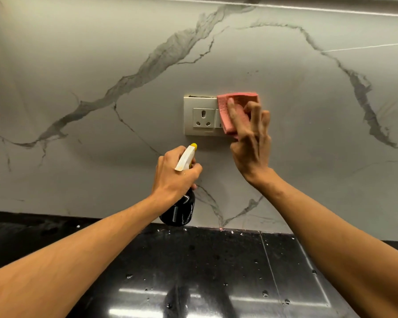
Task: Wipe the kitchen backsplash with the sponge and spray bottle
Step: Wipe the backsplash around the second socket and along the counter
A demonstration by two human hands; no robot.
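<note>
The backsplash (pixel 101 53) is grey-white marble with dark veins. My right hand (pixel 251 143) presses a pink sponge cloth (pixel 237 104) flat against the right part of a cream socket plate (pixel 199 106) on the wall, thumb laid over the cloth. Lower and to the left, my left hand (pixel 175 173) grips the neck of a black spray bottle (pixel 179 212) with a white trigger head and yellow nozzle (pixel 193 145), which points up toward the wall just under the socket.
A glossy black stone counter (pixel 216 271) runs below the backsplash, dotted with water drops and white specks. A thin seam line crosses it on the right. A white ledge edge (pixel 331 8) runs along the top.
</note>
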